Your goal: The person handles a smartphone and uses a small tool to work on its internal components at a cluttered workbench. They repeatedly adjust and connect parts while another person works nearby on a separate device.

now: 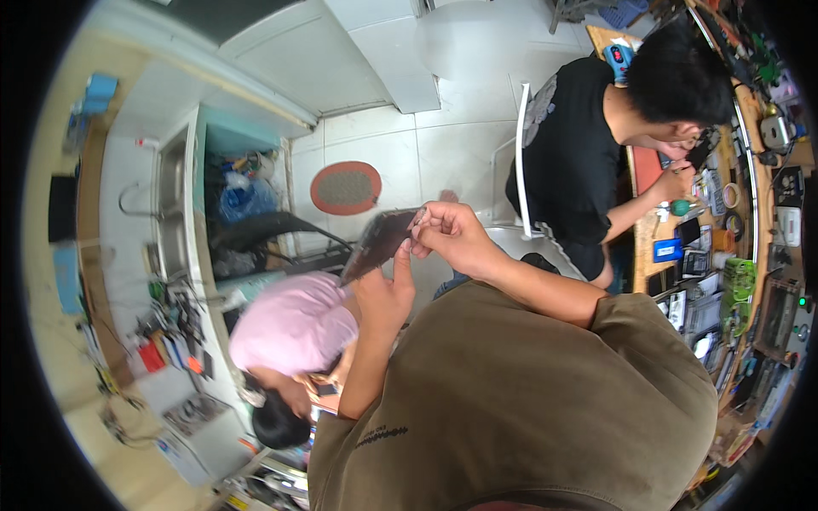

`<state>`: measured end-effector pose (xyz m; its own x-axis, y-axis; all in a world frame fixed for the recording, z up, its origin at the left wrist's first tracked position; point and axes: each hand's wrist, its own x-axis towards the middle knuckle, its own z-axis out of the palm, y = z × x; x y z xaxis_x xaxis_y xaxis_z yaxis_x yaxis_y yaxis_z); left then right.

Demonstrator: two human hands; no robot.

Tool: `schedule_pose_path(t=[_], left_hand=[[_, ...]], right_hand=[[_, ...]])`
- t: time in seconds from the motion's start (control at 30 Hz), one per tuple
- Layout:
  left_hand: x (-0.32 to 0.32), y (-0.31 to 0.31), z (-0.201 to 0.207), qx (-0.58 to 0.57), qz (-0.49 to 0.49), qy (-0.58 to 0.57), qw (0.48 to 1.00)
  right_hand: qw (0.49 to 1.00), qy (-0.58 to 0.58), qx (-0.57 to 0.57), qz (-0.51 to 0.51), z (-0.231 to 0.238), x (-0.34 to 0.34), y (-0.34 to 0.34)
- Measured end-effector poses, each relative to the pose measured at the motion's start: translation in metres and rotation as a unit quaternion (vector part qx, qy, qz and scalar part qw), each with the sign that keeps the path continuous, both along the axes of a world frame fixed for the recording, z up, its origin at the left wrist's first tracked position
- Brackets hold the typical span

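A dark, flat smartphone [385,241] is held up in front of my chest, tilted and slightly blurred. My left hand [383,294] grips it from below, with the thumb along its near edge and the other fingers mostly hidden behind it. At the phone's right end, my right hand [457,237] is closed in a pinch, the fingertips touching its upper corner. Something small and pale seems to show between those fingertips, but it is too small to name.
To the right, a person in black [567,153] sits on a white chair at a workbench [643,247] crowded with tools. A person in pink [294,328] bends at lower left. Beyond are a steel sink [173,243] and an oval mat [345,188] on the tiled floor.
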<state>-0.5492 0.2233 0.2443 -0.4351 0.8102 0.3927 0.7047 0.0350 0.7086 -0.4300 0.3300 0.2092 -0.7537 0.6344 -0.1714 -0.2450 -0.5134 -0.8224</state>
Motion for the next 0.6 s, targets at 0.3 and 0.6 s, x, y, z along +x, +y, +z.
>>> schedule_pose_path(t=[0.3,0.6], left_hand=[[-0.124,0.173,0.005,-0.085,-0.074,-0.027,0.993],[-0.185,0.328,-0.004,-0.244,-0.229,-0.409,0.849]], right_hand=[[0.994,0.077,-0.050,-0.055,-0.012,-0.112,0.154],[0.985,-0.082,0.039,-0.149,-0.018,-0.114,0.260]])
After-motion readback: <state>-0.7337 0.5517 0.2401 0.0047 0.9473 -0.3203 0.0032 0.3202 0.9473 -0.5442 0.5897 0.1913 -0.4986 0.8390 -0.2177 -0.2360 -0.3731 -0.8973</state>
